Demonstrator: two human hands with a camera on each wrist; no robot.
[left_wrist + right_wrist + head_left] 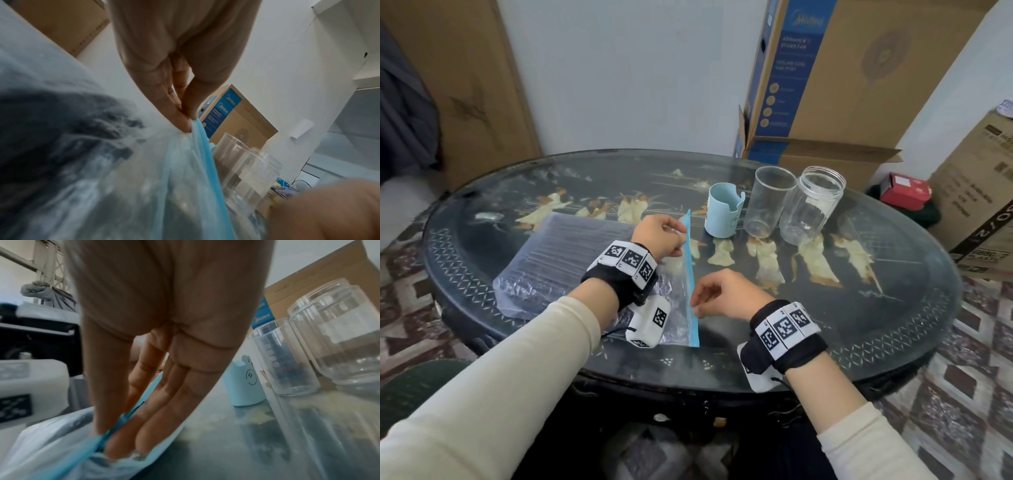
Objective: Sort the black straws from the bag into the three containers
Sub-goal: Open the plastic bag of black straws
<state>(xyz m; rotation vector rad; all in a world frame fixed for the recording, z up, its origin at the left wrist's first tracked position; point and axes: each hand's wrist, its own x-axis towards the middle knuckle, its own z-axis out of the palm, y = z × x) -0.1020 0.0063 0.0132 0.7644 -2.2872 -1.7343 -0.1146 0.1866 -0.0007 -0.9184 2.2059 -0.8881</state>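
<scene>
Two hands work the clear plastic zip bag of black straws (571,253) at frame centre: our left hand (659,236) and right hand (726,294) each pinch its blue seal strip (691,274), apparently to part it.

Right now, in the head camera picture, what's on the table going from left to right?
Bag of black straws → left hand → light blue cup → clear glass → clear plastic jar.

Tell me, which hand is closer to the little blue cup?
Left. The left hand pinches the bag's blue strip just beside the blue cup; the right hand pinches the same strip nearer the person, farther from the cup.
</scene>
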